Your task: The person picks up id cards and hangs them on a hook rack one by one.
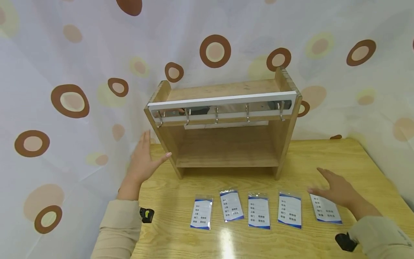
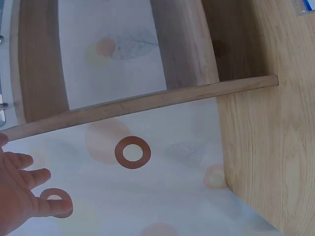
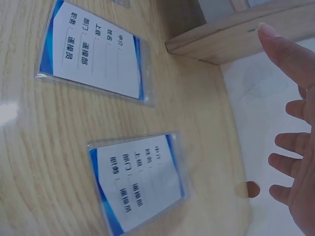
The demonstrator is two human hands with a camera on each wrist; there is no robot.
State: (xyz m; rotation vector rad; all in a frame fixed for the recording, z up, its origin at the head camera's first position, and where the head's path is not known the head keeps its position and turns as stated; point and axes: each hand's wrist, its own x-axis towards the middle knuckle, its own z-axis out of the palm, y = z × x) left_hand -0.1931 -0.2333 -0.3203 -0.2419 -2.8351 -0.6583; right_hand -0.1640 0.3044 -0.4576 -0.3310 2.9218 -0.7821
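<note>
My left hand [image 1: 142,162] is raised beside the left side panel of a wooden shelf [image 1: 226,144], fingers spread and nothing held. In the left wrist view, its fingers [image 2: 34,177] are close to the panel's edge. My right hand [image 1: 336,189] hovers over the rightmost badge card [image 1: 326,210], fingers extended and holding nothing. That clear-sleeved white and blue card [image 3: 140,182] shows whole in the right wrist view. Several more lie in a row on the table: a far-left card [image 1: 201,214], a slightly turned one [image 1: 231,205], a middle one [image 1: 258,212] and another [image 1: 289,210].
A white rail with several metal hooks [image 1: 216,114] runs across the shelf's upper front. The wooden table [image 1: 168,223] meets a spotted white curtain [image 1: 81,151] behind and at both sides. Dark wrist devices [image 1: 147,214] hang at the cuffs.
</note>
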